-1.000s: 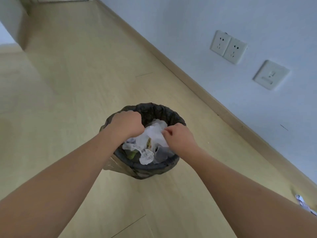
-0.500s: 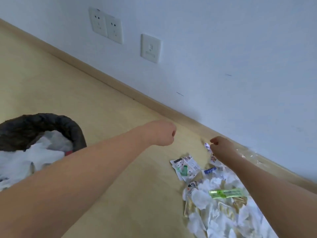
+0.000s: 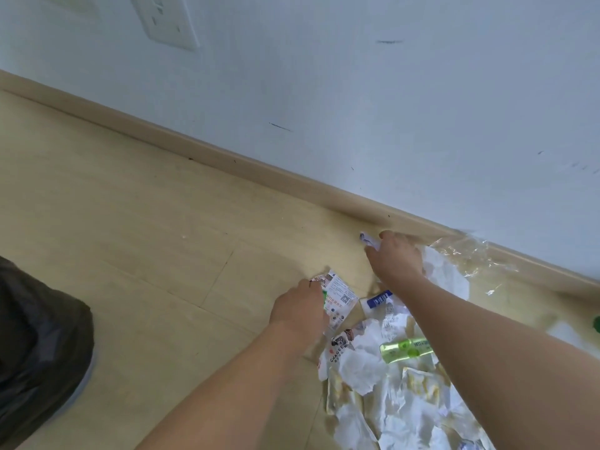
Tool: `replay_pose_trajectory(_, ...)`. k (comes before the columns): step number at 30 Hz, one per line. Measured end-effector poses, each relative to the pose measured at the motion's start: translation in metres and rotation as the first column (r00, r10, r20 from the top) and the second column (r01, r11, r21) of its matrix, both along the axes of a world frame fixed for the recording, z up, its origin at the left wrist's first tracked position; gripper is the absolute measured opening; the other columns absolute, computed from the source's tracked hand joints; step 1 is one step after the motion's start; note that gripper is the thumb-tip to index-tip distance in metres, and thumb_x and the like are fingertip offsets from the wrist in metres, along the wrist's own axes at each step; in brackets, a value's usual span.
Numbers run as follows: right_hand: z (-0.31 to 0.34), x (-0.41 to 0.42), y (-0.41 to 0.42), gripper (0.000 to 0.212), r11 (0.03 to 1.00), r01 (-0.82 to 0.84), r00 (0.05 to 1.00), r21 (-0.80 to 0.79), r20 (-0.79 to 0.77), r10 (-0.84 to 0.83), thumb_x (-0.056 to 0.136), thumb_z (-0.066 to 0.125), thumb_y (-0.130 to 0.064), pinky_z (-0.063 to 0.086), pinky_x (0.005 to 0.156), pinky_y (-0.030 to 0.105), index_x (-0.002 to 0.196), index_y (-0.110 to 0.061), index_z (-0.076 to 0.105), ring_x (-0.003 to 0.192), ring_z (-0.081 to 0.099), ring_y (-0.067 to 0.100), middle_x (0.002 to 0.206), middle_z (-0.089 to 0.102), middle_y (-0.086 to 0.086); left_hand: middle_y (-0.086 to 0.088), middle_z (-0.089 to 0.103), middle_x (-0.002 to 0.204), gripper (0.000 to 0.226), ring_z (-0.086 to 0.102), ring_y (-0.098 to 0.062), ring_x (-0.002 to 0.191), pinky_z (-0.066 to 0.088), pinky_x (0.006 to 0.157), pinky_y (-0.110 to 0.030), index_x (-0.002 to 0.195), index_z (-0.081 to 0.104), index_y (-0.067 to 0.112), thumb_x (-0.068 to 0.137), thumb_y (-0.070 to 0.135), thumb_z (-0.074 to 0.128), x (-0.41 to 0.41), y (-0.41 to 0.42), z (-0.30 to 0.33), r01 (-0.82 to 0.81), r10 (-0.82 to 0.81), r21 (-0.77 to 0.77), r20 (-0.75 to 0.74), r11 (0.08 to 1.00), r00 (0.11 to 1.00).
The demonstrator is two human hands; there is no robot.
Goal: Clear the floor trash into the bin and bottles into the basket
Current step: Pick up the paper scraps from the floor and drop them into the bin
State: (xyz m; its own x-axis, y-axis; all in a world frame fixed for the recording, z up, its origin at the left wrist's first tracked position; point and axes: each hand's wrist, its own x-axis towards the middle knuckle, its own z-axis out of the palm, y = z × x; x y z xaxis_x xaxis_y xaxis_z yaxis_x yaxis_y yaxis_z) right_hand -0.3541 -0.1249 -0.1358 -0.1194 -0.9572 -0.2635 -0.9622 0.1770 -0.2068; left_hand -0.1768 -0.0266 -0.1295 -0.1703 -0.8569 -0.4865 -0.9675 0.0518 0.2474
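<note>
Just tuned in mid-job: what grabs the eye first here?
A heap of crumpled paper trash on the floor by the baseboard, lower right, with a bright green wrapper on top. Both hands are in it: the left hand on a printed leaflet, the right hand at a small scrap. The black-lined bin sits far left.

Soft, even daylight is seen throughout, with only faint shadows. Glare is caught on the clear plastic film [image 3: 467,254] just beyond the right hand [image 3: 394,256], whose fingertips are motion-blurred. Edges are bowed by wide-angle distortion.
</note>
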Motion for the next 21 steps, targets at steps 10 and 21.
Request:
replay_pose_trajectory(10, -0.014, 0.010, -0.005, 0.015, 0.999, -0.054, 0.999, -0.008, -0.006, 0.054, 0.094, 0.049, -0.027, 0.044, 0.087, 0.040, 0.101, -0.017, 0.056, 0.094, 0.053, 0.026, 0.101, 0.057, 0.005, -0.001, 0.040, 0.068, 0.033, 0.039, -0.021, 0.062, 0.028, 0.055, -0.030, 0.062, 0.032, 0.014, 0.092, 0.014, 0.046, 0.026, -0.016, 0.003, -0.260, 0.291, 0.139, -0.319, 0.956, 0.902)
replay_pose_trajectory(21, 0.073, 0.061, 0.020, 0.020, 1.000, 0.001, 0.863, -0.024, 0.504, 0.011, 0.092, 0.049, -0.023, 0.037, 0.049, 0.024, 0.085, -0.008, 0.060, 0.055, 0.049, 0.015, 0.071, 0.063, -0.003, -0.003, 0.069, 0.077, 0.006, 0.056, -0.018, 0.061, 0.046, 0.057, -0.027, 0.082, 0.062, 0.013, 0.085, 0.017, 0.059, 0.098, -0.028, 0.102, -0.344, 0.331, 0.032, -0.364, 0.939, 0.870)
